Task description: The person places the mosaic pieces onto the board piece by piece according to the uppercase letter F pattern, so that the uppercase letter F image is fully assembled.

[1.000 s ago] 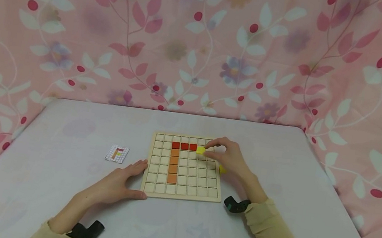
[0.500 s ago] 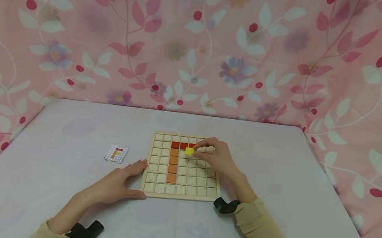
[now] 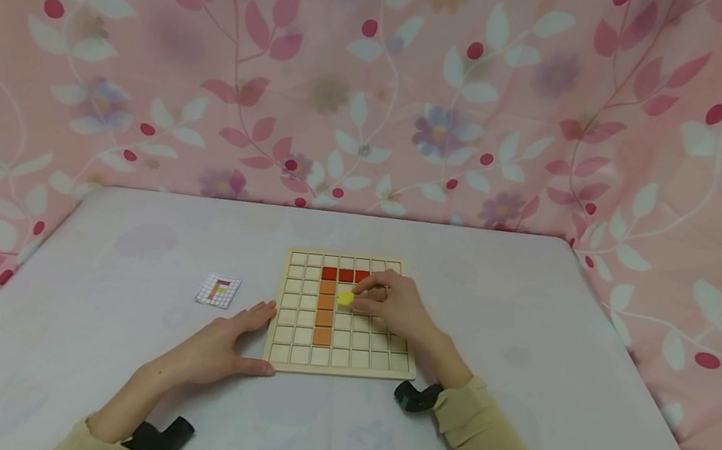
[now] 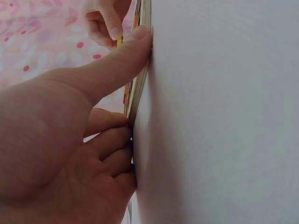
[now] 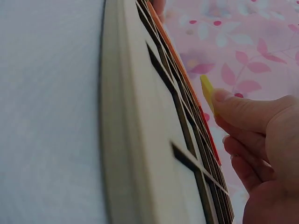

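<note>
My right hand (image 3: 399, 307) pinches a yellow square tile (image 3: 345, 299) between thumb and fingertips, above the wooden grid board (image 3: 343, 373). The tile is just right of the orange tile column (image 3: 324, 318) and below the row of red tiles (image 3: 329, 273). In the right wrist view the yellow tile (image 5: 207, 91) is tilted and clear of the board surface. My left hand (image 3: 216, 350) rests against the board's left side, thumb at the near left corner. The left wrist view shows thumb and fingers (image 4: 110, 140) touching the board's edge. My right hand covers part of the board's right side.
Left of the board lies a small card (image 3: 218, 290) printed with a coloured grid pattern. A pale cloth covers the table (image 3: 325, 442). Pink floral fabric (image 3: 326, 92) hangs behind and at the sides. Each wrist wears a black device (image 3: 162, 437).
My right hand has moved left and nearer with the yellow tile, from the right end of the red row to beside the orange column. My left hand stays against the board.
</note>
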`<control>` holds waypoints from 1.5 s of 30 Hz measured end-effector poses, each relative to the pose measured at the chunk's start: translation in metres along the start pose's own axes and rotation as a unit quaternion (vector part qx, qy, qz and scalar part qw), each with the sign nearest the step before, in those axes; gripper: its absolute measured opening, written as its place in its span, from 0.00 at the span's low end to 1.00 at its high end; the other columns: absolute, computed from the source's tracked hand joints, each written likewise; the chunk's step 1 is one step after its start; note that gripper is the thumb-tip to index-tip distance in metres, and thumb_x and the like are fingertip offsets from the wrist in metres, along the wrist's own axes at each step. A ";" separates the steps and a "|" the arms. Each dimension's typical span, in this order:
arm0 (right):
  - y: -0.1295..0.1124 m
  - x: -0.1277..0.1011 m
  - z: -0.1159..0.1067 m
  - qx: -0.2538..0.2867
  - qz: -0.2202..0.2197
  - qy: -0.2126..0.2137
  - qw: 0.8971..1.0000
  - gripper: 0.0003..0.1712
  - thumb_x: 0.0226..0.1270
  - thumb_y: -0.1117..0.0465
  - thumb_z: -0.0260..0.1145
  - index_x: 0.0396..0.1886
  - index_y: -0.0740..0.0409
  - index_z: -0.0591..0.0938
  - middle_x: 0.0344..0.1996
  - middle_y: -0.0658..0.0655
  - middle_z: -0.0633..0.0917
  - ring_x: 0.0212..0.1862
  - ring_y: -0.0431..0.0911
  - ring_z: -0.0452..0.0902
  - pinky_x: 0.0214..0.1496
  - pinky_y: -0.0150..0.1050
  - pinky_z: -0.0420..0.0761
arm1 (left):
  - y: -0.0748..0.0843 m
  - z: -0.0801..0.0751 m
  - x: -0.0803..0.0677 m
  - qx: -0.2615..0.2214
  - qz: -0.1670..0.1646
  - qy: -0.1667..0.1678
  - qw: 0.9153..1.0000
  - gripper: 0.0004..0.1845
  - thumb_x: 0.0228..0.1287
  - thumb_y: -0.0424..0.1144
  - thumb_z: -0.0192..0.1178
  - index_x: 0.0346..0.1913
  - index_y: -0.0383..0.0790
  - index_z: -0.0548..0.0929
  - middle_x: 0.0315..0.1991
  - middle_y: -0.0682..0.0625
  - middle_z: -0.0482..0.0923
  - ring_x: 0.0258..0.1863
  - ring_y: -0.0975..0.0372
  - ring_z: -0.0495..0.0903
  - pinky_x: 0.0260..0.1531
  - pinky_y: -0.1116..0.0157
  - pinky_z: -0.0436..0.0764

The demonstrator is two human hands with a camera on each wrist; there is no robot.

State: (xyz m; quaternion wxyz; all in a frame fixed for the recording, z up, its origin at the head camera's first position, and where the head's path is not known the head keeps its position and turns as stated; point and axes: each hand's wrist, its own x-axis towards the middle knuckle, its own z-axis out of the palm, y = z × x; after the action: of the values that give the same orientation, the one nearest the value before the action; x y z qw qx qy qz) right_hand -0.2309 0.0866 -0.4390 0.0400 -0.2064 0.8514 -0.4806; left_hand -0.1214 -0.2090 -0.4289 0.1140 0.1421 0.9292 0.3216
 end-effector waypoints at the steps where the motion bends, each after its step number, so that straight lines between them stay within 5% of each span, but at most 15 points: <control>1: 0.001 0.000 0.001 -0.001 0.000 0.001 1.000 0.12 0.49 0.55 0.76 0.34 0.48 0.85 0.39 0.45 0.81 0.45 0.45 0.76 0.52 0.43 0.74 | 0.000 0.000 0.000 0.000 0.000 0.000 1.000 0.53 0.44 0.62 0.69 0.72 0.47 0.57 0.73 0.52 0.52 0.73 0.52 0.49 0.67 0.46 0.53; 21: 0.007 -0.001 0.008 -0.021 -0.076 0.006 0.997 0.11 0.49 0.59 0.76 0.35 0.52 0.86 0.35 0.47 0.82 0.42 0.39 0.77 0.48 0.39 0.78 | 0.000 0.000 0.000 0.002 0.005 0.004 1.000 0.53 0.44 0.62 0.69 0.72 0.46 0.57 0.73 0.52 0.52 0.72 0.52 0.50 0.67 0.47 0.54; 34: 0.008 -0.001 0.008 -0.027 -0.087 0.007 0.996 0.12 0.49 0.58 0.76 0.36 0.51 0.86 0.35 0.47 0.83 0.43 0.40 0.78 0.48 0.39 0.77 | -0.001 0.000 -0.001 -0.001 0.004 0.003 1.000 0.53 0.44 0.62 0.69 0.72 0.46 0.57 0.73 0.52 0.52 0.72 0.52 0.49 0.67 0.46 0.53; 45: 0.001 0.000 -0.009 -0.030 -0.044 0.007 0.999 0.12 0.53 0.53 0.74 0.38 0.49 0.86 0.39 0.46 0.81 0.47 0.42 0.75 0.53 0.44 0.75 | -0.003 0.001 0.001 0.004 0.005 0.003 1.000 0.54 0.44 0.63 0.68 0.73 0.47 0.57 0.73 0.52 0.51 0.72 0.51 0.49 0.67 0.46 0.53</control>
State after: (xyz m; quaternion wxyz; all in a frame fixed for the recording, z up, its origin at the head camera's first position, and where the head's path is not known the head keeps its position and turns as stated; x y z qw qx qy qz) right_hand -0.2336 0.0943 -0.4354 0.0065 -0.2409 0.8557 -0.4579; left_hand -0.1225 -0.2103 -0.4311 0.1091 0.1467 0.9299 0.3191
